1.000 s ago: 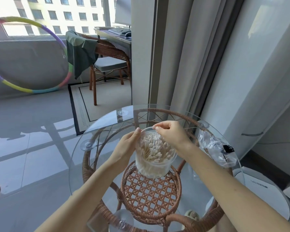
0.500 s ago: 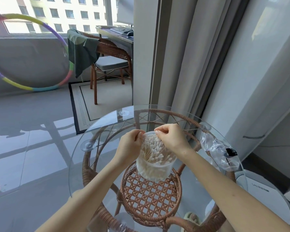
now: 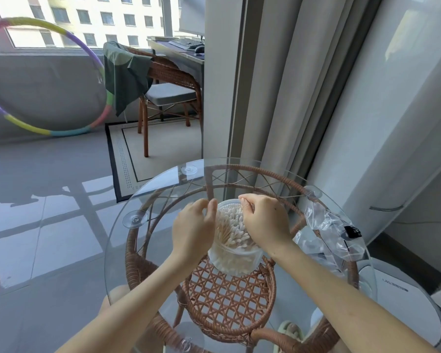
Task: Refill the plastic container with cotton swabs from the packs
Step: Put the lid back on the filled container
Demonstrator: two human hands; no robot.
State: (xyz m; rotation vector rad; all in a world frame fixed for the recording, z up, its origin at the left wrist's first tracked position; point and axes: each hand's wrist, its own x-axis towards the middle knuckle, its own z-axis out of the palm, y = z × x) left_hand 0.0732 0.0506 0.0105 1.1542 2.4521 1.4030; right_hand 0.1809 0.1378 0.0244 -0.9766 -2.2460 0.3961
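A clear round plastic container (image 3: 236,261) packed with white cotton swabs (image 3: 231,225) stands near the middle of the round glass table (image 3: 127,240). My left hand (image 3: 192,229) holds its left side, fingers curled up at the rim. Over the top right of the container lies my right hand (image 3: 265,222), its curled fingertips pinching at the far rim. Both hands hide part of the opening. Crumpled clear plastic packs (image 3: 329,233) lie on the glass to the right; I cannot tell whether any swabs are in them.
The glass top sits on a rattan frame (image 3: 229,301) with suction cups. Curtains (image 3: 278,85) hang just behind the table. A white round appliance (image 3: 397,296) stands low at the right. A rattan chair (image 3: 168,80), a desk and a coloured hoop (image 3: 94,59) stand farther back.
Both hands have closed in on the container's rim. My left hand went from a flat hold on the side to curled fingers at the top edge.
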